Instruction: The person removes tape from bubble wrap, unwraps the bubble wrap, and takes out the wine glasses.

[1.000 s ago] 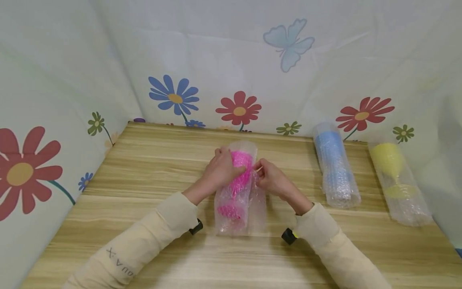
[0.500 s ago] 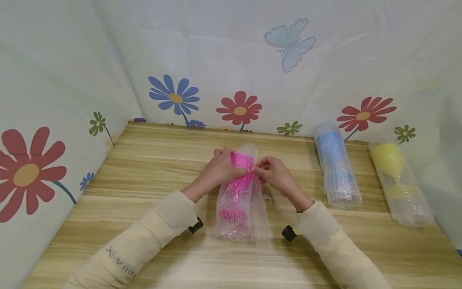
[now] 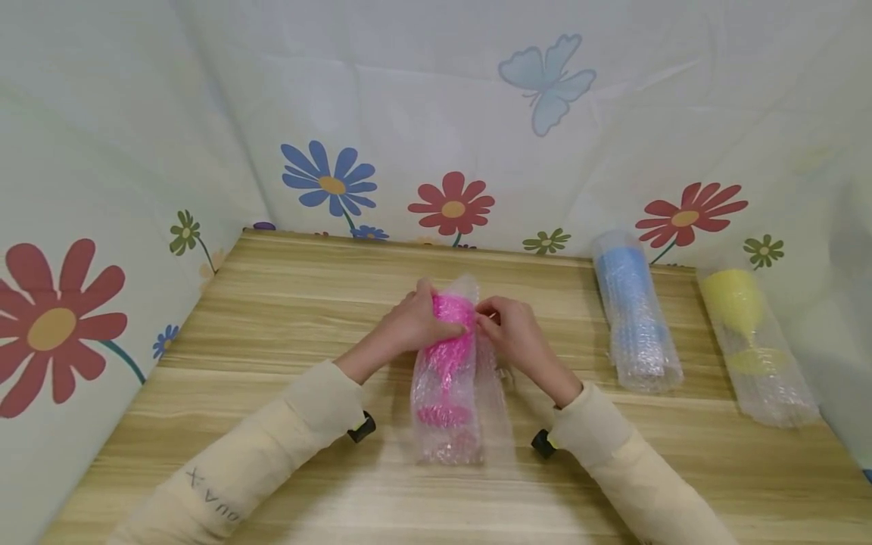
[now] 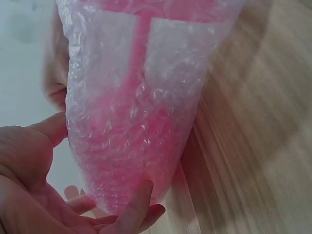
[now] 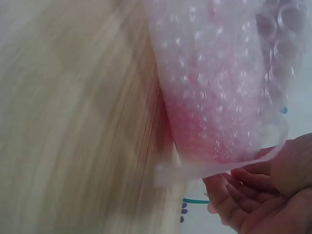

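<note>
A pink goblet [image 3: 443,415] lies on its side in bubble wrap [image 3: 446,450] on the table, its bowl at the far end and its foot nearer me. My left hand [image 3: 413,319] grips the wrapped bowl from the left, thumb across the top. In the left wrist view, the left fingers [image 4: 139,207] curl round the bowl end. My right hand [image 3: 515,333] is at the wrap's right side, pinching its loose edge between thumb and fingers. A translucent edge strip [image 5: 219,168] runs to the right hand in the right wrist view. A loose flap [image 3: 497,412] of wrap spreads right of the goblet.
To the right lies a bubble-wrapped blue thing [image 3: 630,288], beside a bubble-wrapped yellow goblet [image 3: 736,299]. The wood-grain table [image 3: 272,303] meets a flower-printed cloth [image 3: 381,98] at its back and left.
The wrapped goblet has shifted a little toward me and to the right, turning more upright in the view. My right hand has moved in to the wrap's edge; the left keeps its grip.
</note>
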`<state>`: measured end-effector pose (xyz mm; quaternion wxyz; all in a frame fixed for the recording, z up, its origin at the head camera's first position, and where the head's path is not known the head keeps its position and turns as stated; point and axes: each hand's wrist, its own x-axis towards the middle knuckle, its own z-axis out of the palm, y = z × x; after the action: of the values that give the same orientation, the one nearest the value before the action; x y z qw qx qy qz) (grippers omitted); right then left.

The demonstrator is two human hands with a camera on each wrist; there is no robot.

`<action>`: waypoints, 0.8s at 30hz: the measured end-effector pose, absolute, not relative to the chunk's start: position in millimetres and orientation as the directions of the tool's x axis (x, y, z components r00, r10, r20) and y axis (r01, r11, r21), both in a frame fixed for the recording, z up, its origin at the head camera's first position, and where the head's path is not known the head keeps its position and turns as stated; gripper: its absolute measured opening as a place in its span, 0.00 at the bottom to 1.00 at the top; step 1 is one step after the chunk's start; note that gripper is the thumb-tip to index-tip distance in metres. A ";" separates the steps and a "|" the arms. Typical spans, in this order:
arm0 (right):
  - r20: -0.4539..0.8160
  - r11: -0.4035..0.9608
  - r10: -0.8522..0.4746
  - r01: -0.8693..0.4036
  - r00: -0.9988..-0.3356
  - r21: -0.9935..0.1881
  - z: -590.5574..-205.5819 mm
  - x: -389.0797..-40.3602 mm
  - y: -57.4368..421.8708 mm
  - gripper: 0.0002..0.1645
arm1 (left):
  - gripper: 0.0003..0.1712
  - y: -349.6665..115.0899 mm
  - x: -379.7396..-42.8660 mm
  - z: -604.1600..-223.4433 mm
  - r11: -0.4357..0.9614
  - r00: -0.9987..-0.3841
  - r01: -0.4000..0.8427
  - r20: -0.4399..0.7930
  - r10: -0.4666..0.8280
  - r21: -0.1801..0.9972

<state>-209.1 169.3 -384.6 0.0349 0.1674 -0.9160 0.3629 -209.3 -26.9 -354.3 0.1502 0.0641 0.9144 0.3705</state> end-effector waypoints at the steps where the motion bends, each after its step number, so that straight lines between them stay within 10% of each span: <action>1: 0.205 0.680 -0.302 -0.361 -0.931 -0.638 -384.8 -209.0 169.5 0.09 | 0.45 -27.9 -208.4 -353.9 0.714 -0.945 0.003 -0.231 0.231 0.700; 24: 0.293 0.690 -0.347 -0.454 -0.891 -0.563 -385.2 -207.1 171.5 0.08 | 0.34 -25.9 -212.0 -352.1 0.671 -0.931 0.014 -0.235 0.279 0.742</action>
<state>-207.1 171.5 -385.2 0.0819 0.2186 -0.9157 0.3271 -212.0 -25.9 -352.1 0.1670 0.0816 0.8986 0.3975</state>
